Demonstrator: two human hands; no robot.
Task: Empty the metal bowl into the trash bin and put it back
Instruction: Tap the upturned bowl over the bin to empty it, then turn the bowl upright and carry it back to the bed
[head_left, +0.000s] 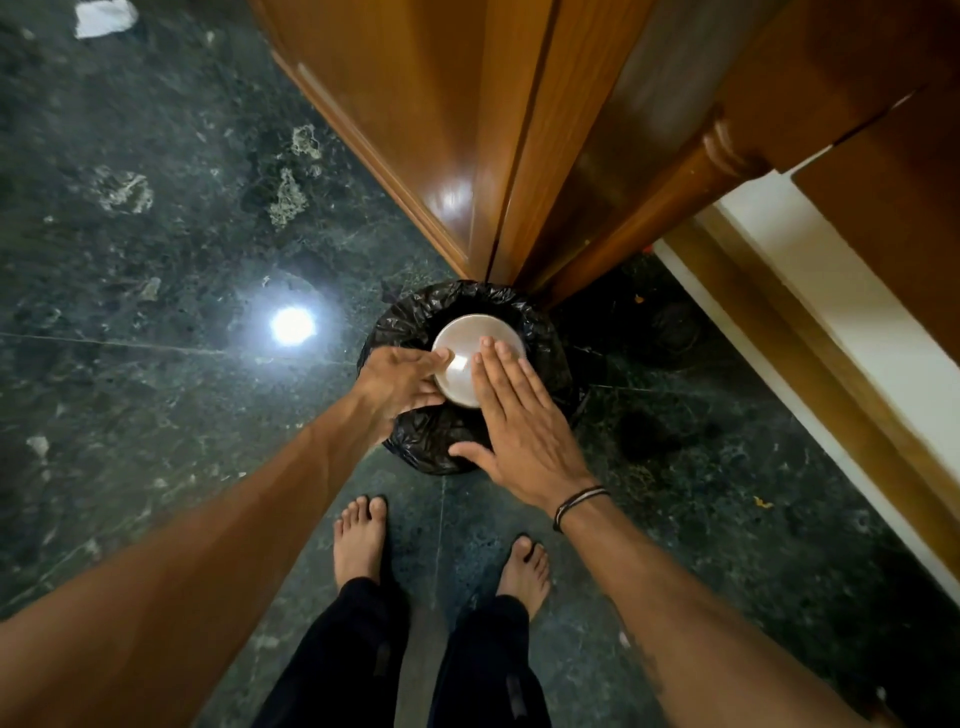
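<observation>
Head view, looking straight down at a dark green marble floor (156, 364). A trash bin (540, 332) lined with a black plastic bag stands on the floor against the corner of a varnished wooden door frame (467, 130).

The metal bowl (467, 343) is upside down directly over the mouth of the bin, base facing the camera, its rim inside the ring of the black liner. Whether the rim touches the liner cannot be told. Contents of the bowl and bin are hidden.

Left hand (402, 382): grips the bowl at its left edge, thumb lying on the upturned base, the other fingers curled under the rim and out of sight.

Right hand (519, 426): open and flat, fingers together and extended, palm down. The fingertips lie over the right part of the bowl's base; actual contact cannot be confirmed. It holds nothing. A dark cord bracelet (579, 504) sits on the right wrist.

The person stands barefoot just in front of the bin, left foot (359, 540) and right foot (527, 571) apart, in dark trousers.

A bright ceiling-light reflection (292, 326) shows on the floor left of the bin. A crumpled white scrap (104, 18) lies at the far upper left, well apart. A white wall base (805, 322) runs along the right.
</observation>
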